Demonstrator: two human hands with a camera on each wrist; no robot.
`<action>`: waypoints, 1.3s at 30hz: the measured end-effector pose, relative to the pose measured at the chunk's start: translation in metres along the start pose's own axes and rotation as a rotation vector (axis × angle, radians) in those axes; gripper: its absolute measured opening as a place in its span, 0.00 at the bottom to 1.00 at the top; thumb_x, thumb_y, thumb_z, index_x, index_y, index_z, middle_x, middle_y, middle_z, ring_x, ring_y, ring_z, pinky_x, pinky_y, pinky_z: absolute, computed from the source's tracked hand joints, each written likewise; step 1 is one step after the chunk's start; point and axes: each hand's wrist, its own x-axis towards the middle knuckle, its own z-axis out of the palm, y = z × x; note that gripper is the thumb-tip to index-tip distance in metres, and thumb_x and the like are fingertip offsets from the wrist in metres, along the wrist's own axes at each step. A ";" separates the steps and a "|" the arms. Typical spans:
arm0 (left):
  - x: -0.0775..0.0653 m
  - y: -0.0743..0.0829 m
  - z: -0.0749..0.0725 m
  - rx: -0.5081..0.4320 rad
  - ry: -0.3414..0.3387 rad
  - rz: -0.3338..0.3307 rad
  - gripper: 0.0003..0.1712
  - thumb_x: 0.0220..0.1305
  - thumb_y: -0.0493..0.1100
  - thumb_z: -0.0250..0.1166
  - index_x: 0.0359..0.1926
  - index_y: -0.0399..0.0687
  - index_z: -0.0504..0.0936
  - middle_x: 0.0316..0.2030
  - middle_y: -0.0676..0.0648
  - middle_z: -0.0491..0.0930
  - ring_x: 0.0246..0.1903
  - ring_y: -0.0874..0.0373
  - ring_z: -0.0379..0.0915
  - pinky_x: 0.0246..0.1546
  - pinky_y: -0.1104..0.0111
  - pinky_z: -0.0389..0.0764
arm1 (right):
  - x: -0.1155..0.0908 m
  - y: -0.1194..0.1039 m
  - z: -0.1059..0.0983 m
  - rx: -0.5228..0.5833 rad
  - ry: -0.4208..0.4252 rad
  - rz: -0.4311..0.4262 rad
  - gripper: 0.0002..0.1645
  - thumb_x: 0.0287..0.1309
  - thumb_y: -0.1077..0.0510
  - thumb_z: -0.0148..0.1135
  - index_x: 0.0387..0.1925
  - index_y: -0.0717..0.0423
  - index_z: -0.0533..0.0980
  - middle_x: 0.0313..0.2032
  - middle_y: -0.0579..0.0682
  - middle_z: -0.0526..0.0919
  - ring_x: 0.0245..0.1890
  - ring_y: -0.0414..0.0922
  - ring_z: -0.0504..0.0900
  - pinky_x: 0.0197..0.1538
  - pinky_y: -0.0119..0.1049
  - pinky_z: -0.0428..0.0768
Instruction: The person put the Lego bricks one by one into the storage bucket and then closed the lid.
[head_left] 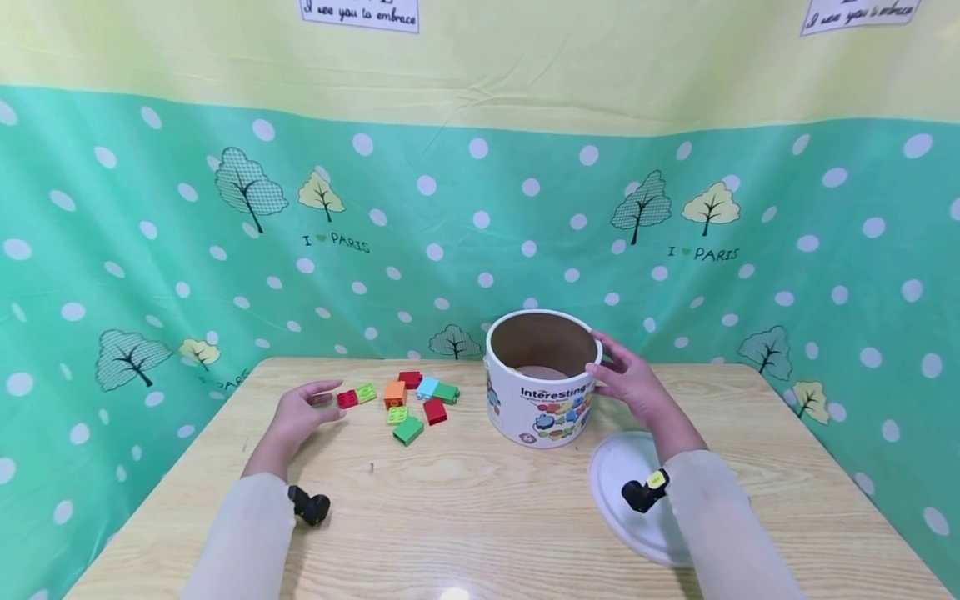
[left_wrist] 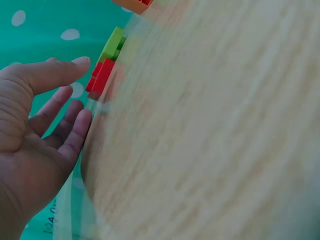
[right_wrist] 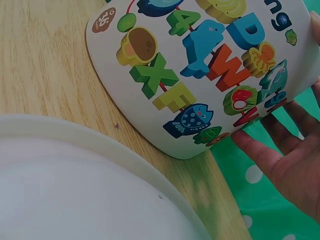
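My left hand point(head_left: 302, 414) hovers at the left end of a loose group of toy building bricks, thumb and fingers apart with nothing between them. Closest to it are a red brick point(left_wrist: 101, 78) and a lime-green brick point(left_wrist: 112, 44), end to end. An orange brick point(head_left: 395, 394), a light blue brick point(head_left: 427, 387) and several red and green ones lie farther right. A white round tub point(head_left: 542, 408) printed with colourful letters and animals stands upright, lidless. Against its right side rests my right hand point(head_left: 628, 385), fingers extended along the outer wall and thumb near the rim.
The round white lid point(head_left: 626, 492) lies on the wooden table point(head_left: 450, 517) in front of the tub, partly under my right forearm. Behind the table hangs a green and yellow cloth point(head_left: 480, 192) with dots and trees, close to the tub's back.
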 end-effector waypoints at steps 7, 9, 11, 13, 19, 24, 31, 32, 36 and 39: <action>0.009 0.003 0.002 0.062 -0.042 0.013 0.38 0.55 0.34 0.72 0.67 0.41 0.70 0.63 0.32 0.70 0.63 0.39 0.64 0.59 0.54 0.71 | 0.000 -0.003 -0.001 -0.006 -0.002 -0.022 0.49 0.59 0.46 0.68 0.76 0.41 0.53 0.75 0.56 0.51 0.70 0.62 0.57 0.59 0.59 0.72; 0.010 0.002 0.002 0.075 -0.038 0.024 0.37 0.55 0.33 0.72 0.67 0.39 0.70 0.62 0.33 0.71 0.62 0.40 0.65 0.61 0.53 0.70 | 0.001 -0.003 0.001 0.002 -0.006 -0.024 0.49 0.58 0.46 0.68 0.76 0.41 0.54 0.74 0.56 0.52 0.70 0.62 0.57 0.59 0.58 0.72; 0.009 0.000 0.001 0.098 -0.035 0.042 0.37 0.55 0.33 0.72 0.66 0.37 0.70 0.60 0.33 0.72 0.60 0.40 0.67 0.61 0.52 0.69 | 0.002 -0.002 0.002 0.011 -0.009 -0.022 0.49 0.58 0.47 0.68 0.75 0.41 0.54 0.74 0.56 0.52 0.70 0.61 0.58 0.59 0.58 0.73; 0.009 -0.002 0.002 0.120 -0.029 0.051 0.36 0.55 0.32 0.72 0.65 0.36 0.71 0.59 0.33 0.73 0.58 0.40 0.68 0.61 0.52 0.70 | 0.002 -0.001 0.003 0.015 -0.011 -0.017 0.49 0.59 0.47 0.68 0.75 0.41 0.54 0.74 0.56 0.52 0.70 0.61 0.58 0.58 0.58 0.73; 0.008 -0.002 0.007 0.186 -0.022 0.088 0.32 0.54 0.32 0.71 0.62 0.36 0.75 0.53 0.35 0.77 0.52 0.43 0.71 0.55 0.54 0.74 | 0.001 0.001 0.002 0.005 -0.002 -0.014 0.49 0.59 0.46 0.68 0.76 0.40 0.53 0.74 0.56 0.52 0.70 0.61 0.57 0.58 0.57 0.73; 0.008 0.001 0.012 0.229 -0.016 0.115 0.29 0.54 0.31 0.71 0.59 0.36 0.77 0.49 0.36 0.79 0.48 0.45 0.73 0.50 0.55 0.76 | 0.000 0.002 0.000 -0.002 0.004 -0.012 0.49 0.58 0.45 0.68 0.76 0.40 0.53 0.75 0.56 0.51 0.70 0.61 0.57 0.60 0.59 0.71; 0.005 0.002 0.015 0.252 -0.025 0.117 0.25 0.54 0.32 0.71 0.55 0.35 0.80 0.49 0.37 0.80 0.47 0.47 0.74 0.48 0.57 0.77 | 0.001 0.004 -0.001 0.001 0.004 -0.013 0.48 0.59 0.46 0.67 0.75 0.39 0.54 0.75 0.56 0.52 0.71 0.61 0.57 0.60 0.59 0.70; 0.005 0.002 0.015 0.253 -0.026 0.117 0.25 0.54 0.32 0.71 0.55 0.35 0.80 0.49 0.37 0.80 0.47 0.47 0.74 0.48 0.57 0.77 | 0.001 0.004 -0.001 0.003 0.003 -0.013 0.48 0.59 0.46 0.67 0.75 0.40 0.54 0.75 0.56 0.52 0.71 0.61 0.57 0.60 0.59 0.70; 0.004 0.001 0.015 0.260 -0.035 0.118 0.25 0.54 0.32 0.71 0.55 0.36 0.80 0.46 0.39 0.80 0.44 0.49 0.74 0.45 0.60 0.78 | 0.002 0.003 0.000 0.003 0.000 -0.014 0.48 0.59 0.45 0.68 0.75 0.40 0.54 0.75 0.56 0.52 0.71 0.61 0.57 0.60 0.59 0.70; 0.002 0.001 0.014 0.254 -0.055 0.111 0.26 0.53 0.31 0.71 0.56 0.37 0.80 0.44 0.40 0.80 0.43 0.49 0.74 0.43 0.62 0.78 | 0.002 0.003 0.000 0.004 0.001 -0.014 0.49 0.58 0.46 0.68 0.75 0.40 0.54 0.74 0.56 0.52 0.70 0.61 0.57 0.60 0.59 0.71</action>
